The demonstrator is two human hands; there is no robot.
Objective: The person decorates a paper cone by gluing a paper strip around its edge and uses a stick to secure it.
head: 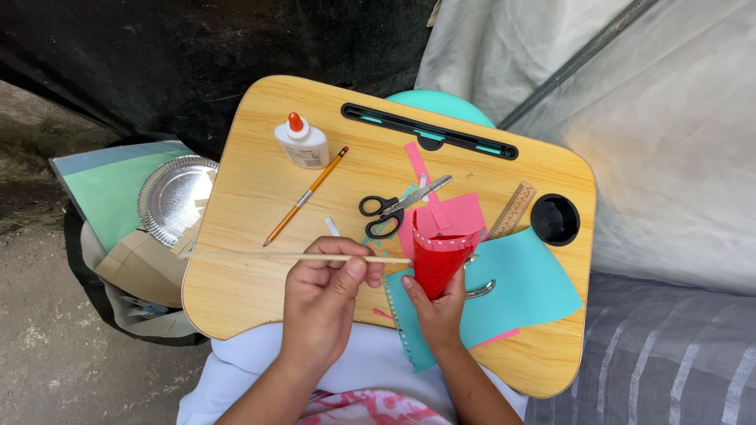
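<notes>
At the far left, off the board, we see a foil pie plate (175, 197) resting on sheets of green paper (106, 197), set aside within reach. On the wooden lap tray (236, 291), a glue bottle (302, 142) stands near the top edge and a pencil (306, 195) lies slantwise below it, both kept out of the working area. The left hand (324, 303) is closed around a thin wooden stick (260, 256), pinched between thumb and fingers and held level, its tip meeting the rim of the red paper cone (439, 264). Black-handled scissors (390, 208) lie just above. The right hand (437, 311) wraps the cone's narrow end from below, mouth up, so that it keeps its rolled shape. Under it lie 1 teal paper sheet (524, 287) and pink paper (457, 212); a wooden ruler (513, 208) lies beside the tray's cup well (555, 219).
</notes>
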